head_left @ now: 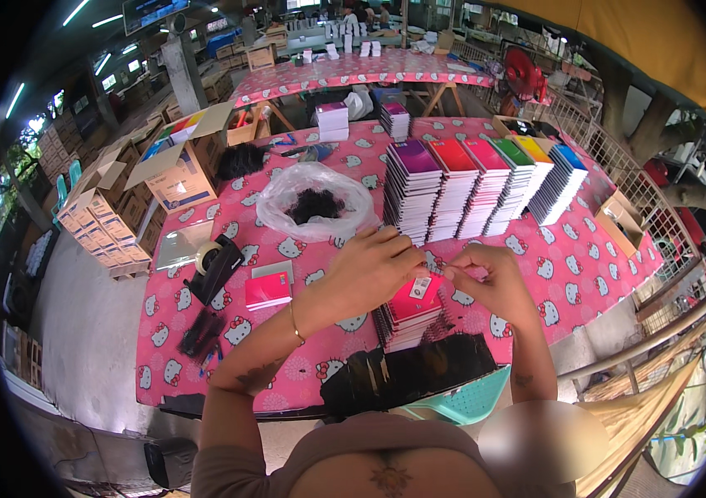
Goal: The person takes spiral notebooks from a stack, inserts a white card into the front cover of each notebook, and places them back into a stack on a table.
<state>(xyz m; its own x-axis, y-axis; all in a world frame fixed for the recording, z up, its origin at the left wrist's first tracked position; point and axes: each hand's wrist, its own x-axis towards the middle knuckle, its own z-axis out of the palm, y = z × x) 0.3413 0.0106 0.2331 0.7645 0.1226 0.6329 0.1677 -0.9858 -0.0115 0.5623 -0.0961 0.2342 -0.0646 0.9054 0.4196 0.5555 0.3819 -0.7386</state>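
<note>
My left hand (382, 264) and my right hand (490, 278) meet above a small stack of red-covered notebooks (415, 300) near the table's front edge. The fingers of both hands are pinched close together. What lies between the fingertips is too small to make out. A pale label with a dark print lies on the top red cover, just below the hands. Dark spiral binding shows along the side of this stack. Left of my left forearm lies a thin pile of pink-red notebooks (268, 290).
Tall stacks of coil-bound notebooks (411, 195) in several colours stand just beyond my hands. A clear plastic bag (274, 199) holds black coils. A tape dispenser (218, 270), a black bundle (201, 334) and cartons (191, 170) are at left; a small open box (618, 220) sits right.
</note>
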